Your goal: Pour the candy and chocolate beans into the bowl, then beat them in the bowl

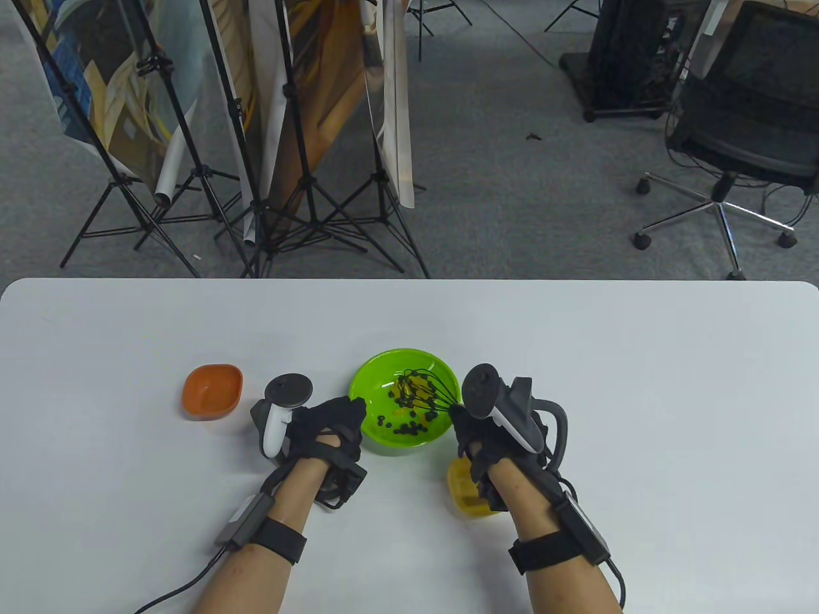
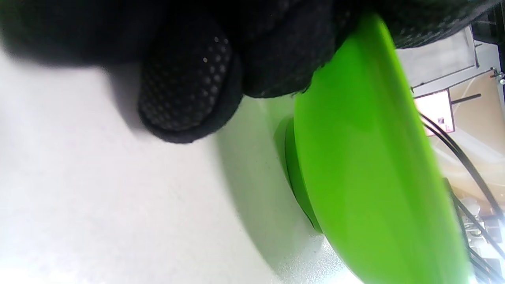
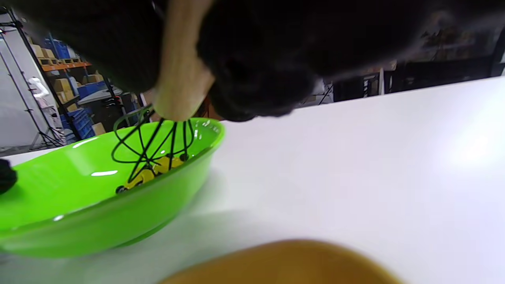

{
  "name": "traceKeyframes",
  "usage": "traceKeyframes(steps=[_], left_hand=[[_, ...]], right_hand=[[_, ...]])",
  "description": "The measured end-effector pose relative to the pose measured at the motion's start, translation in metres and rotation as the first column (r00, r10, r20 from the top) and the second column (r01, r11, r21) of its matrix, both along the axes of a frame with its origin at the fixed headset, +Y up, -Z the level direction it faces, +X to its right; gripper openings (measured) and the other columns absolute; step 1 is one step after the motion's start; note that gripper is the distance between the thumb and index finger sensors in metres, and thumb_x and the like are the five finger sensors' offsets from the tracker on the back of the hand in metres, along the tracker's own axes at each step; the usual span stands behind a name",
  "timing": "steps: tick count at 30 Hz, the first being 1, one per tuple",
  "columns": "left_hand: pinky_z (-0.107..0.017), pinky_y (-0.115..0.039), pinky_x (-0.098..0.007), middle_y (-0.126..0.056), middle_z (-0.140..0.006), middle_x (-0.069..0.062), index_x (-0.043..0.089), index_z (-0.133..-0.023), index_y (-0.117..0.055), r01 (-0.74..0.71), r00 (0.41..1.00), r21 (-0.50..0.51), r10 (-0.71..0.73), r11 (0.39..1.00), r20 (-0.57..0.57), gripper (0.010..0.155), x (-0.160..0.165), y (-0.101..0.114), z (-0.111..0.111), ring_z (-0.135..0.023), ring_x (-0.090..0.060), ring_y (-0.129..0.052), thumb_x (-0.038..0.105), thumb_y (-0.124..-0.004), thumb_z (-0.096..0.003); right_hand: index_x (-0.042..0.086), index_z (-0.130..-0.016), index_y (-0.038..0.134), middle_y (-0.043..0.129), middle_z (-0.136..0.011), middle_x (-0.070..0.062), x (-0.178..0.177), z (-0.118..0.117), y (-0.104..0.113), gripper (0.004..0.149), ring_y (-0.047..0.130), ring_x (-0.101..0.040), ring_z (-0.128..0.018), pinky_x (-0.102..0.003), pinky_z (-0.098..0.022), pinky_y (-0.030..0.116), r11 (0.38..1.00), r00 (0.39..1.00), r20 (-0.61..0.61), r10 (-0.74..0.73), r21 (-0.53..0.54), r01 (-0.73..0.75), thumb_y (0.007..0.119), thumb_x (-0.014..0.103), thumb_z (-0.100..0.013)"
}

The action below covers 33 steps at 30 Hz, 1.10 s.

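**Whisk in the bowl, both hands engaged**

Right hand (image 1: 477,441) grips the whisk (image 1: 425,393), wires down among yellow candy (image 1: 409,385) and dark chocolate beans (image 1: 403,425). Left hand (image 1: 329,425) pinches the green bowl (image 1: 441,374) rim at nine o'clock. Orange dish (image 1: 212,391) sits farther toward nine; yellow dish (image 1: 464,492) at five.

bright, even overhead light; white table (image 1: 576,384) glares in the wrist views, gloved fingers (image 2: 189,90) blurred close up.
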State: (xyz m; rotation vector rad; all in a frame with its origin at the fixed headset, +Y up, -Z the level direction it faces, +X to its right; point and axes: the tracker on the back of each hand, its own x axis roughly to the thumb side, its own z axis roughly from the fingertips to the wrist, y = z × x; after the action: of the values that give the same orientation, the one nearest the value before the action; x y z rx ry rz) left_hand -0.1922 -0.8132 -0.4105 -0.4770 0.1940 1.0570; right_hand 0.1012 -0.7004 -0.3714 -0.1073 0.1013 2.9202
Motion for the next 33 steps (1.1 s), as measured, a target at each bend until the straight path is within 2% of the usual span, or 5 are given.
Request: traceKeyframes(steps=[4,8,16,24,33], left_hand=[[-0.019,-0.092,-0.031,-0.098,-0.031,0.01,0.018,-0.062,-0.084,0.001,1.0,0.0,-0.001,1.0,0.012,0.044,0.0,0.0,-0.001,-0.031,-0.017,-0.108,0.057,-0.072,-0.0453],[-0.019,-0.092,-0.03,-0.098,-0.032,0.011,0.02,-0.063,-0.084,0.002,1.0,-0.005,-0.002,1.0,0.003,0.045,0.0,-0.001,-0.001,-0.031,-0.016,-0.108,0.058,-0.07,-0.0454],[-0.02,-0.093,-0.03,-0.098,-0.033,0.012,0.019,-0.063,-0.084,0.003,1.0,-0.006,-0.003,1.0,-0.024,0.046,0.0,-0.001,0.0,-0.032,-0.015,-0.108,0.058,-0.069,-0.0453],[-0.02,-0.092,-0.03,-0.098,-0.033,0.011,0.02,-0.064,-0.084,0.005,1.0,-0.007,-0.005,1.0,-0.018,0.045,0.0,-0.002,0.0,-0.031,-0.016,-0.108,0.059,-0.069,-0.0453],[-0.019,-0.092,-0.03,-0.099,-0.032,0.01,0.019,-0.063,-0.084,-0.01,1.0,-0.01,0.01,1.0,-0.015,0.045,0.0,-0.002,0.0,-0.031,-0.016,-0.108,0.058,-0.07,-0.0449]], right_hand=[[0.006,-0.075,0.092,0.1,-0.036,-0.009,-0.01,-0.001,-0.011,0.058,0.093,-0.019,-0.002,-0.04,0.001,0.086,0.992,0.992,-0.034,-0.12,-0.033,0.119,0.079,0.054,-0.046],[0.008,-0.075,0.093,0.101,-0.036,-0.009,-0.018,0.004,-0.011,0.057,0.093,-0.019,-0.001,-0.04,0.001,0.086,0.995,0.99,-0.097,-0.102,-0.03,0.1,0.08,0.054,-0.046],[0.008,-0.077,0.094,0.101,-0.038,-0.012,-0.007,0.021,0.013,0.055,0.093,-0.023,-0.003,-0.042,-0.001,0.086,0.997,0.981,-0.192,-0.043,-0.073,0.029,0.085,0.051,-0.045],[0.008,-0.077,0.094,0.102,-0.039,-0.012,0.006,0.019,0.027,0.055,0.093,-0.023,-0.004,-0.043,-0.002,0.086,0.995,0.993,-0.064,0.102,-0.014,-0.103,0.088,0.051,-0.044],[0.007,-0.076,0.092,0.1,-0.037,-0.009,0.002,-0.001,0.001,0.057,0.093,-0.019,-0.003,-0.04,0.0,0.086,0.999,0.999,0.021,0.034,0.006,-0.034,0.081,0.054,-0.046]])
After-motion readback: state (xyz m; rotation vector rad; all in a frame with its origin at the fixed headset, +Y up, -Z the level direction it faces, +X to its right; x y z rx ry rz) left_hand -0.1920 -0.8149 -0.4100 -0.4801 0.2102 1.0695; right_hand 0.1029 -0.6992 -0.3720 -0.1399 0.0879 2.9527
